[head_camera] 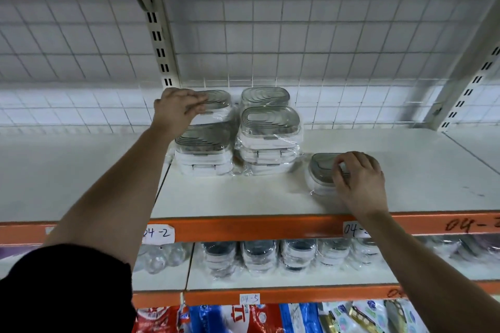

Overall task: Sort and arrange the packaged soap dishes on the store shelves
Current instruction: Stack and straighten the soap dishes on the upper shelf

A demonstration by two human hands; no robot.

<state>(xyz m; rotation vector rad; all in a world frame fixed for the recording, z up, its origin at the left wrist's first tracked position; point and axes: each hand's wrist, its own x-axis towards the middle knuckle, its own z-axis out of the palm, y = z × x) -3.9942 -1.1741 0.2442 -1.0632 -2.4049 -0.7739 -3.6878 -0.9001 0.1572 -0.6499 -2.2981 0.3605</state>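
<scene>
Plastic-wrapped soap dishes with grey lids and white bases stand in stacks on the top shelf [243, 197]. My left hand [177, 109] grips the top dish of the back left stack [217, 101], fingers curled over its lid. In front of it is another stack [203, 153]. To the right stand a back stack [265, 96] and a front stack [270, 138]. My right hand [359, 180] holds a single soap dish [322, 170] lying alone on the shelf, right of the stacks, fingers curled over its right side.
The shelf has an orange front edge [243, 227] with paper labels [158, 232]. A wire grid backs the shelf. A slotted upright [159, 43] rises behind the left stacks. The lower shelf holds more wrapped dishes [259, 254]; coloured packets [243, 319] hang below.
</scene>
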